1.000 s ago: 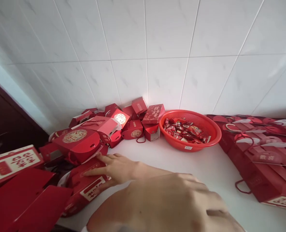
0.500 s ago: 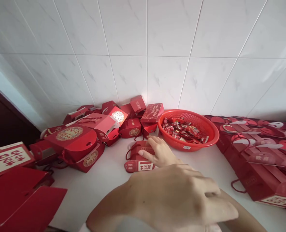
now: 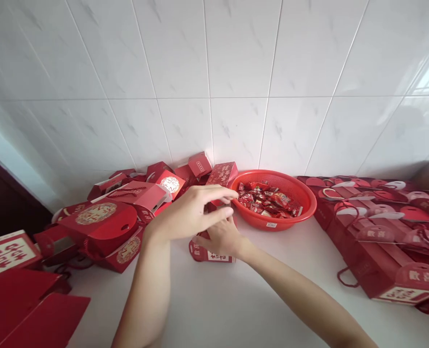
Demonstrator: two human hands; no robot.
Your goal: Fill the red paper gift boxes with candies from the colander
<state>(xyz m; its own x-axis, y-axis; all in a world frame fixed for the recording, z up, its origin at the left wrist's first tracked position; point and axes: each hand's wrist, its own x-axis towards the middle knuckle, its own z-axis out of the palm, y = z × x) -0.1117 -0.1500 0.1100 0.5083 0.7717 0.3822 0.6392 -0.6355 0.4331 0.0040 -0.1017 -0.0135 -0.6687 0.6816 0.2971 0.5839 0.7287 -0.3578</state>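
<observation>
A small red gift box [image 3: 220, 257] with pale panels and characters on its near side is on the white tabletop in front of me. My right hand [image 3: 221, 234] reaches in from the right and grips this box from above; the hand covers much of it. Just behind and above, my left hand [image 3: 194, 208] is open, with fingers stretched to the right and the thumb apart. Its fingertips appear near the rim of a red plastic basket [image 3: 260, 222]; whether they touch the box or the basket I cannot tell. Wrapped red sweets [image 3: 265, 199] fill the basket.
Red gift boxes [image 3: 94, 212] with cord handles are piled on the left, some stacked against the tiled wall [image 3: 243, 135]. More red boxes [image 3: 374, 256] stand in rows on the right. A red box with open flaps [image 3: 29, 309] lies at the near left.
My left hand, blurred in the foreground earlier, has moved away from me and left, over the box. My right hand stays at the box, its fingers now more curled. The view has shifted slightly.
</observation>
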